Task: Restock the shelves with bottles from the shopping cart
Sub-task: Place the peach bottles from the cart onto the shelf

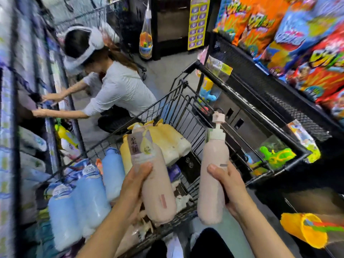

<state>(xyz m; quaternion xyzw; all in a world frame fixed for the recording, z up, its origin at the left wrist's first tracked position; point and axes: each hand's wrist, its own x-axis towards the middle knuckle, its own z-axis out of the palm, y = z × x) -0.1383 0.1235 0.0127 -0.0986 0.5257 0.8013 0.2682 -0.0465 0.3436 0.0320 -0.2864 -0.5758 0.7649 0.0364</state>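
Pink bottles fill both your hands: left hand (pixel 135 190) curls round one bottle (pixel 154 185), right hand (pixel 230 189) grips the pump bottle (pixel 214 175), above the cart (pixel 188 112).

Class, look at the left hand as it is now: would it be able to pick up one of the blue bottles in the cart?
Probably not as things stand. The left hand already grips a pink bottle, so it has no free fingers. The blue bottles lie uncovered in the cart just beside it, so the way looks free once it lets go.

We are finding no legible text: print on the pink bottle's label (pixel 141 146) and the snack bags (pixel 260 27) at upper right is blurring out.
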